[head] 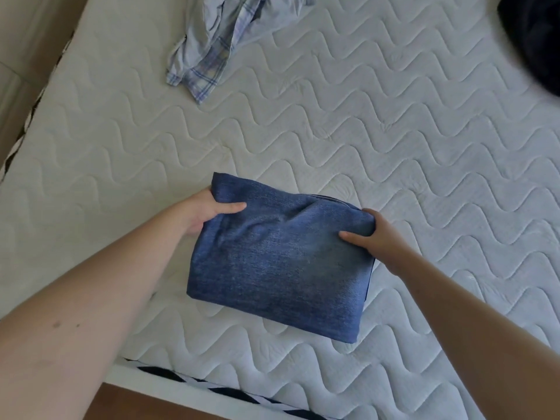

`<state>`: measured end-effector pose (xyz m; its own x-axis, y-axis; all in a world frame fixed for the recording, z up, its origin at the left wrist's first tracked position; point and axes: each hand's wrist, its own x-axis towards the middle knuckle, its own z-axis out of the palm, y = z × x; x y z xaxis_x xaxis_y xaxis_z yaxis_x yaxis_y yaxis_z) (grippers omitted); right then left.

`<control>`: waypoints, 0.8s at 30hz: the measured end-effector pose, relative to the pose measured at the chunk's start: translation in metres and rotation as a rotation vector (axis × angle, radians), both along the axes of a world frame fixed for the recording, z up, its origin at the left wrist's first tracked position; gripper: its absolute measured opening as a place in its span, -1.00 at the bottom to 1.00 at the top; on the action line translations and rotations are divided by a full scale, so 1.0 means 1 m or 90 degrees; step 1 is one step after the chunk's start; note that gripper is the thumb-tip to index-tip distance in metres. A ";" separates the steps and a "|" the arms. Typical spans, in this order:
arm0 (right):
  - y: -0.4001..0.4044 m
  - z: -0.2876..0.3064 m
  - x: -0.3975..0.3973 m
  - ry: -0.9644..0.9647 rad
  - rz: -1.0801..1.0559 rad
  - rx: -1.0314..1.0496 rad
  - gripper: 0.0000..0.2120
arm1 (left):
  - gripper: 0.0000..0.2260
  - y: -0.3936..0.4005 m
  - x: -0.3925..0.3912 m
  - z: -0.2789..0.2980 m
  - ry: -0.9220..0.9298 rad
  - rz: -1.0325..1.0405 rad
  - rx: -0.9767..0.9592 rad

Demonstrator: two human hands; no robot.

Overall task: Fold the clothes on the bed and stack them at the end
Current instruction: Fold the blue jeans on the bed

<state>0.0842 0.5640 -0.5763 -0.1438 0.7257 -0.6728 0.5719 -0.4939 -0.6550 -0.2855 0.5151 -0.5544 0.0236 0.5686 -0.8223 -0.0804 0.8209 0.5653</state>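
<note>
A folded blue denim garment (278, 262) lies on the white quilted mattress (394, 131), near its front edge. My left hand (206, 213) grips the garment's far left corner, thumb on top and fingers under the fold. My right hand (375, 237) grips its far right corner the same way. The far edge of the denim is slightly raised and rumpled between my hands. A crumpled light blue plaid garment (212, 47) lies unfolded at the far side of the mattress.
A dark garment or cushion (536, 37) sits at the far right corner, partly cut off. The mattress's front edge with a dark-and-white trim (212, 386) runs along the bottom. Beige floor or bed frame (27, 40) shows at left.
</note>
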 end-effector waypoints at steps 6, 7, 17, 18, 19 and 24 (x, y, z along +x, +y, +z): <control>0.007 0.006 0.015 0.112 -0.023 -0.055 -0.59 | -0.63 0.006 0.004 0.006 0.077 -0.100 -0.038; 0.007 0.009 0.019 0.130 -0.032 -0.063 -0.58 | -0.61 0.004 0.004 0.008 0.066 -0.098 -0.038; 0.044 0.132 0.065 0.160 0.013 0.158 -0.37 | -0.56 0.028 0.024 0.102 0.086 -0.092 0.245; 0.049 0.147 0.069 0.130 0.034 0.212 -0.34 | -0.58 0.036 0.029 0.114 0.099 -0.098 0.293; 0.052 0.160 0.073 0.102 0.052 0.264 -0.34 | -0.59 0.044 0.034 0.125 0.119 -0.106 0.341; 0.046 0.173 0.087 0.017 0.034 0.446 -0.45 | -0.68 0.064 0.062 0.134 0.214 -0.112 0.489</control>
